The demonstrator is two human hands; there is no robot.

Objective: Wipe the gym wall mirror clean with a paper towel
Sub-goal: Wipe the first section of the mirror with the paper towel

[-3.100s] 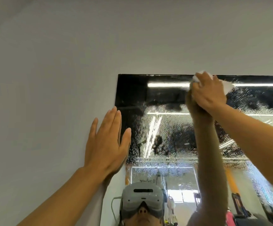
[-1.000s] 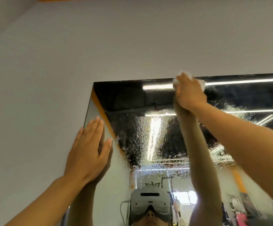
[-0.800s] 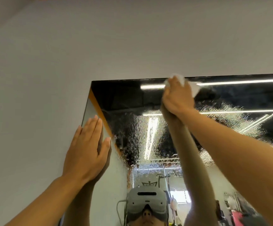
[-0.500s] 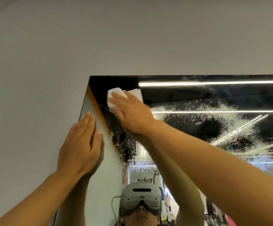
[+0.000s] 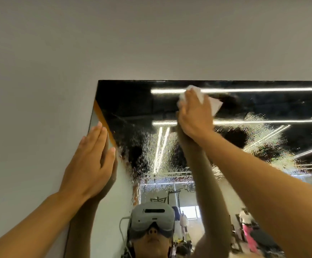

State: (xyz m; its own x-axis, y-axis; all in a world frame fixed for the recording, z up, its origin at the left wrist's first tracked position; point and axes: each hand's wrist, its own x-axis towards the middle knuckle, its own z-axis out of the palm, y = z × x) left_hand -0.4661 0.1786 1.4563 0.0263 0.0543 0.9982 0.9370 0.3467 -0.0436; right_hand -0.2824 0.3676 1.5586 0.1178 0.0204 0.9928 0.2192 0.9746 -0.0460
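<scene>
The wall mirror (image 5: 132, 108) fills the lower right of the view, and its top-left corner shows. Spray droplets speckle its middle band, while the strip along the top edge looks dark and smooth. My right hand (image 5: 194, 116) holds a white paper towel (image 5: 215, 107) and presses it on the glass just below the top edge. Crumpled towel sticks out above and to the right of my fingers. My left hand (image 5: 90, 164) lies flat with straight fingers across the mirror's left edge, partly on the wall, and holds nothing.
A plain grey wall (image 5: 151, 43) runs above and to the left of the mirror. The glass reflects my headset (image 5: 152, 216), both arms, ceiling light strips and gym equipment at the lower right.
My right hand has carried the towel from near the mirror's top-left corner rightward and up toward the top edge. My left hand has stayed flat at the left edge.
</scene>
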